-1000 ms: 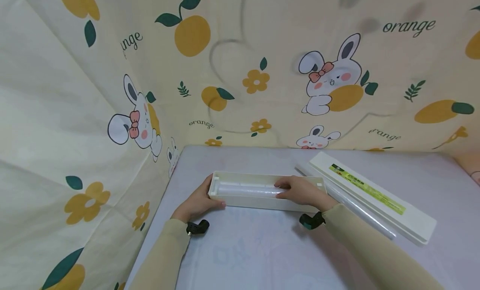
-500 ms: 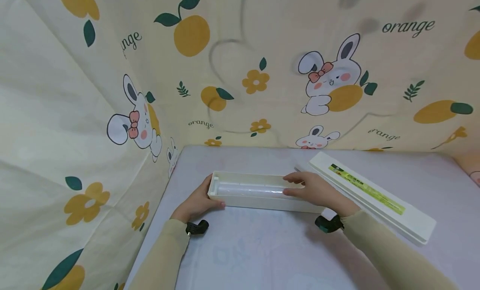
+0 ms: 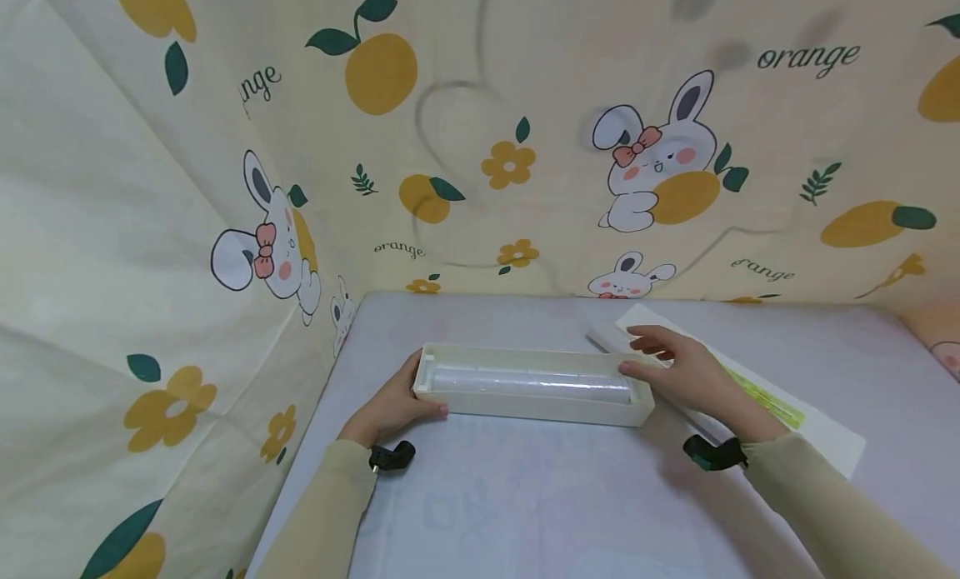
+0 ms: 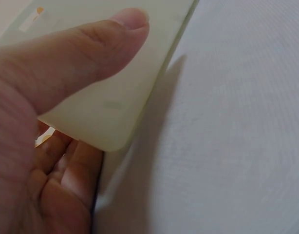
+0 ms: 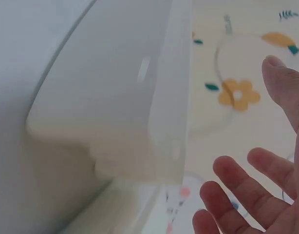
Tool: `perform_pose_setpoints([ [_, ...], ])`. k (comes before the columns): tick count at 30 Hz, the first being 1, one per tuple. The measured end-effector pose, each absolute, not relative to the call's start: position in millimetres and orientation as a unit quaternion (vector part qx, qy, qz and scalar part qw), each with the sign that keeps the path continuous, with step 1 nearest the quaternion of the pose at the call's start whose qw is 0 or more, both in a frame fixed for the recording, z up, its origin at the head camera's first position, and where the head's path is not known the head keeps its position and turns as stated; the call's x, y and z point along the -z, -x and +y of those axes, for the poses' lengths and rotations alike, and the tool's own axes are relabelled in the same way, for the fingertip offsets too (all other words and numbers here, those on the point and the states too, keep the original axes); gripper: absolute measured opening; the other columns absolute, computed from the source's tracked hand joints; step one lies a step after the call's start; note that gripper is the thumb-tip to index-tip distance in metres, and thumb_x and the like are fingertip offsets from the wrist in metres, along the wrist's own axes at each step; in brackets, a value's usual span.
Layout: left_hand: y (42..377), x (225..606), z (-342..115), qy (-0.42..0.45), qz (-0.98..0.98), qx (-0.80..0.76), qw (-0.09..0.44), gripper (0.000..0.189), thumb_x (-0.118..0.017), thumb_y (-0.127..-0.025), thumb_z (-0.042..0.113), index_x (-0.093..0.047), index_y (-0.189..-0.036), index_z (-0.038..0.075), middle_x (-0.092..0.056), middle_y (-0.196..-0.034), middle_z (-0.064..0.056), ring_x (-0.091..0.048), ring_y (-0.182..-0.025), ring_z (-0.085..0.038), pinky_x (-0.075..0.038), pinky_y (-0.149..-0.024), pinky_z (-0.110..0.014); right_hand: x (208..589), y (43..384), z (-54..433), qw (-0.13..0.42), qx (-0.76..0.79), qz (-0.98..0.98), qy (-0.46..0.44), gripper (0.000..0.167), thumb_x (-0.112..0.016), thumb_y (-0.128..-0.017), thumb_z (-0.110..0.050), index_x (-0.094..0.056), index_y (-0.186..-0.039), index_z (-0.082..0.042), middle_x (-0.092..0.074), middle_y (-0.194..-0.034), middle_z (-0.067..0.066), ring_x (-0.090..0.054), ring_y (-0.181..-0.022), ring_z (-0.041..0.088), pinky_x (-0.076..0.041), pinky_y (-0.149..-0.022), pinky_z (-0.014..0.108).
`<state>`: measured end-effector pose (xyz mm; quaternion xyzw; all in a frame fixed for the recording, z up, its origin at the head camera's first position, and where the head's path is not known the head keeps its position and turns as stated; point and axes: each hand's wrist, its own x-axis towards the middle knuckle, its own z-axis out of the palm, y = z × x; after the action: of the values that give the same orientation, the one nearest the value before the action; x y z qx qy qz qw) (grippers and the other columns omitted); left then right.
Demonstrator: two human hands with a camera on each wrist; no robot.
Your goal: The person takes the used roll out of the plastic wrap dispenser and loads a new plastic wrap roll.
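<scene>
A long white open box (image 3: 525, 409) lies on the table with a roll of clear plastic film (image 3: 532, 381) inside it. My left hand (image 3: 390, 408) grips the box's left end. In the left wrist view, its thumb presses the box wall (image 4: 115, 97) and the fingers reach round the end. Over the box's right end is my right hand (image 3: 701, 387), fingers spread and holding nothing. The right wrist view shows that hand (image 5: 266, 195) apart from the box's end (image 5: 110, 73).
Behind my right hand, a long white lid (image 3: 828, 446) with a green label lies slantwise on the pale tabletop (image 3: 525, 496). A thin strip (image 3: 597, 340) pokes out beside it. A printed cloth (image 3: 450, 146) hangs along the back and left.
My right hand has lifted off the roll and moved right, out of the box, toward the lid. The left hand and the box have stayed in place.
</scene>
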<state>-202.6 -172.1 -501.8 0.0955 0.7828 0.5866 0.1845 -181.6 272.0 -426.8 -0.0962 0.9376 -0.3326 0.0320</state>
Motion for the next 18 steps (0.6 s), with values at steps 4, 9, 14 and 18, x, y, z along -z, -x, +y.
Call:
perform_pose_setpoints([
  [4, 207.7, 512.7, -174.6, -0.097, 0.782, -0.588, 0.182, 0.107, -0.086, -0.070, 0.007, -0.021, -0.151, 0.031, -0.043, -0.140, -0.004, -0.047, -0.119, -0.031, -0.033, -0.104, -0.054, 427.1, 177.7, 290.0, 0.019, 0.325, 0.942, 0.082, 0.077, -0.066, -0.082, -0.060, -0.046, -0.142, -0.016, -0.059, -0.127, 0.016, -0.052, -0.114, 0.036, -0.043, -0.091, 0.053],
  [9, 211.4, 522.3, -177.3, -0.101, 0.784, -0.586, 0.178, 0.107, -0.088, -0.069, 0.012, -0.022, -0.150, 0.036, -0.044, -0.140, -0.001, -0.046, -0.120, -0.029, -0.034, -0.103, -0.054, 426.6, 172.2, 309.8, 0.030, 0.301, 0.951, 0.057, 0.081, -0.064, -0.084, -0.062, -0.040, -0.146, -0.014, -0.054, -0.131, 0.021, -0.050, -0.115, 0.042, -0.043, -0.087, 0.059],
  [14, 212.3, 522.9, -178.5, -0.104, 0.786, -0.581, 0.182, 0.107, -0.090, -0.067, 0.019, -0.023, -0.148, 0.040, -0.044, -0.139, 0.001, -0.047, -0.120, -0.028, -0.035, -0.103, -0.053, 429.8, 169.5, 329.7, 0.033, 0.293, 0.955, 0.032, 0.087, -0.062, -0.083, -0.063, -0.036, -0.148, -0.012, -0.053, -0.131, 0.024, -0.050, -0.116, 0.043, -0.043, -0.086, 0.060],
  [18, 212.2, 521.1, -179.0, -0.102, 0.786, -0.581, 0.184, 0.109, -0.090, -0.066, 0.021, -0.022, -0.149, 0.039, -0.044, -0.139, 0.001, -0.048, -0.119, -0.028, -0.035, -0.103, -0.053, 433.7, 168.0, 344.4, 0.039, 0.293, 0.955, 0.017, 0.090, -0.061, -0.085, -0.062, -0.030, -0.151, -0.010, -0.049, -0.133, 0.025, -0.047, -0.116, 0.045, -0.042, -0.084, 0.062],
])
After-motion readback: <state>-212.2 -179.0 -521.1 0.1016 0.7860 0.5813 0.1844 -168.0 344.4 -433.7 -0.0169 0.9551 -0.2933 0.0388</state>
